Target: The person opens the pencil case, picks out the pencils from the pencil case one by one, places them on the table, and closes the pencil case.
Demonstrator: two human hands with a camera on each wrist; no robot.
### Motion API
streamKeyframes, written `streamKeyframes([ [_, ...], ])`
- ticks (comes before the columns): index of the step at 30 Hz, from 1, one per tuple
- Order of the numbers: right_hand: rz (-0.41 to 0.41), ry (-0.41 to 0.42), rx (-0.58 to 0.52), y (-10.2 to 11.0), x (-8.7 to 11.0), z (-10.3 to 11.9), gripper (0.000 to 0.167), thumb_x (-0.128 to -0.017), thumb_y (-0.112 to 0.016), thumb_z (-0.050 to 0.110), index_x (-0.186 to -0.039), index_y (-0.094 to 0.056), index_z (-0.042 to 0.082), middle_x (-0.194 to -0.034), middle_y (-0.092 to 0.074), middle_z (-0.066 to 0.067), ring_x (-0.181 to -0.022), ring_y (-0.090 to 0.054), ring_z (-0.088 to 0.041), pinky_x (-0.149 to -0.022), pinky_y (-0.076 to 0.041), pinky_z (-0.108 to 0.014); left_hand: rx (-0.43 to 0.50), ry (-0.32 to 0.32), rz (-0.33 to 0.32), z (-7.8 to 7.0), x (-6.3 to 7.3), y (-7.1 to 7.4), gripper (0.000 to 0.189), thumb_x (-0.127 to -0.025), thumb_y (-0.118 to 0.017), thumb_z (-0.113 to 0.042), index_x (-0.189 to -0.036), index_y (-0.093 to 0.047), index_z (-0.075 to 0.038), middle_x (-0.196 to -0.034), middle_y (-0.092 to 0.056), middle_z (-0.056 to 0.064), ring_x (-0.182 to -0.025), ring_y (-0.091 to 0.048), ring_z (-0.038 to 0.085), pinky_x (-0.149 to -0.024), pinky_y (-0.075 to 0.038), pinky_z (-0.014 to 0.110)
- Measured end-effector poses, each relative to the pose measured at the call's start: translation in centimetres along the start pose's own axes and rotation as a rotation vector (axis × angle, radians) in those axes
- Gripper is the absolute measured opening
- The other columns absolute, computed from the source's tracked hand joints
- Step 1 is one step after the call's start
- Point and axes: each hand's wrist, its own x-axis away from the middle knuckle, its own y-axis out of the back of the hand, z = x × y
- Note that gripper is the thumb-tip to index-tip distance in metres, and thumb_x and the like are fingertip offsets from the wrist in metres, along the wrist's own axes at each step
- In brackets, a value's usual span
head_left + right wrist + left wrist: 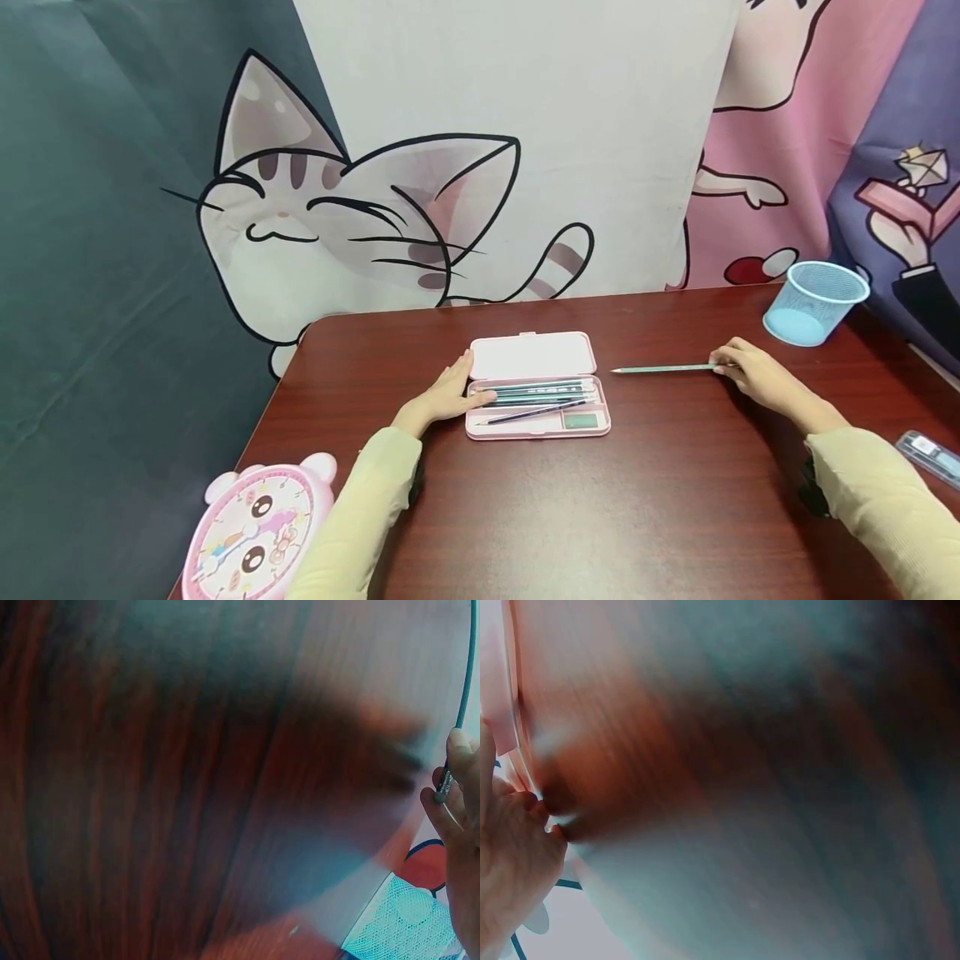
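A pink pencil case point(540, 435) lies with its lid point(532, 356) folded back on the table. Inside are several pencils point(536, 390), one dark pencil point(532, 412) lying slantwise over the front compartment, and a green eraser point(581, 421). My left hand point(442, 393) rests at the case's left side, fingers straight along the lid's edge and thumb reaching over the pencils' ends. To the right, my right hand point(757, 379) pinches a green pencil point(660, 368) near its blunt end; its tip points left toward the case. The right wrist view also shows this pencil point(466, 682) between fingers and thumb.
A light-blue mesh pencil holder point(813, 304) stands at the back right. At the right edge lies a small clear-topped case point(930, 457). A pink animal-shaped clock point(255, 529) is beside my left sleeve. Printed cloth hangs behind the brown table point(600, 517).
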Motion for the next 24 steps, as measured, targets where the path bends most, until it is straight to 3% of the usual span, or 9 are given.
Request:
streamKeyframes([
  [6,0.046,0.004,-0.013,-0.3,-0.4,-0.1,0.027,-0.059,-0.074,-0.013,-0.074,-0.061,0.004,-0.071,-0.053,-0.001,-0.065,-0.054,-0.018,-0.062,-0.042,-0.023,-0.012,-0.006,-0.006,0.0,0.0,0.0,0.091,-0.088,-0.054,-0.044,-0.145,-0.002,0.002,-0.154,-0.004,0.018,-0.143,-0.005,0.027,-0.116,-0.008,0.044],
  [11,0.091,-0.039,-0.028,-0.4,-0.6,-0.1,0.023,-0.062,-0.073,-0.011,-0.074,-0.061,0.004,-0.069,-0.054,-0.002,-0.065,-0.053,-0.019,-0.060,-0.044,-0.031,-0.019,-0.018,-0.012,0.1,-0.1,0.0,0.091,-0.087,-0.054,-0.045,-0.145,-0.002,0.002,-0.154,-0.004,0.018,-0.143,-0.005,0.027,-0.116,-0.008,0.044],
  [15,0.115,-0.062,-0.055,-0.4,-0.7,-0.2,0.020,-0.064,-0.073,-0.011,-0.075,-0.062,0.002,-0.071,-0.055,-0.003,-0.065,-0.052,-0.019,-0.058,-0.043,-0.029,-0.022,-0.017,-0.016,0.1,-0.1,-0.1,0.092,-0.087,-0.054,-0.046,-0.145,-0.002,0.002,-0.154,-0.005,0.018,-0.143,-0.006,0.028,-0.116,-0.009,0.044],
  [20,0.076,-0.078,-0.078,-0.6,-1.3,1.0,0.023,-0.063,-0.074,-0.008,-0.083,-0.064,-0.001,-0.077,-0.058,-0.008,-0.071,-0.053,-0.022,-0.064,-0.041,-0.023,-0.010,-0.004,-0.008,-0.1,0.1,0.0,0.091,-0.087,-0.054,-0.046,-0.145,-0.002,0.002,-0.154,-0.005,0.018,-0.143,-0.006,0.028,-0.116,-0.008,0.044],
  [24,0.019,-0.027,-0.130,-1.7,-3.4,4.0,0.031,-0.063,-0.076,-0.006,-0.092,-0.065,-0.001,-0.086,-0.061,-0.011,-0.082,-0.055,-0.024,-0.075,-0.040,-0.026,-0.010,0.007,-0.003,-0.2,0.1,0.0,0.091,-0.087,-0.054,-0.046,-0.146,-0.003,0.001,-0.154,-0.004,0.017,-0.143,-0.005,0.027,-0.116,-0.008,0.043],
])
